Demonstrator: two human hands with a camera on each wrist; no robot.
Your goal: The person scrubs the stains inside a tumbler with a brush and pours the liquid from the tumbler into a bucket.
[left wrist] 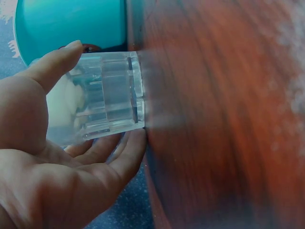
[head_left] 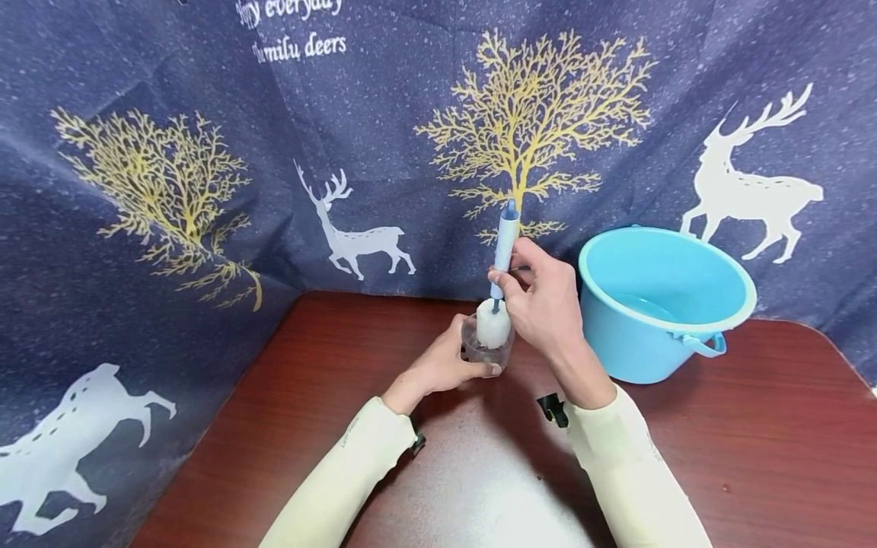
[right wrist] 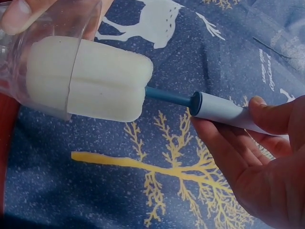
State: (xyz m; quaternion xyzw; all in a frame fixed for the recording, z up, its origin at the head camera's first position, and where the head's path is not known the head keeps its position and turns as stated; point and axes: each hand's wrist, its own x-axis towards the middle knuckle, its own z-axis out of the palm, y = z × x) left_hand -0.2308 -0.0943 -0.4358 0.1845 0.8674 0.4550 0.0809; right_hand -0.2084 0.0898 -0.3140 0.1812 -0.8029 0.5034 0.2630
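The left hand's (head_left: 440, 362) grip curls round a clear, ridged cup (left wrist: 114, 93) near the back of the wood-grained counter (head_left: 308, 426), while the right hand's (head_left: 550, 301) grip is clamped, thumb against fingers, on the smooth pale-blue handle (head_left: 505, 250) of a brush (right wrist: 170, 96). Its white, lobed, spongy-looking head (right wrist: 112, 81) sits partly inside the cup, left of a glossy blue bucket (head_left: 620, 342).

Reads "everyday" over "milu deers" in white lettering (head_left: 301, 49) on the blue cloth (head_left: 384, 114), beyond and above the left grip (head_left: 441, 361); bears illegible print (head_left: 349, 432) on the sleeve (head_left: 342, 483) behind it.
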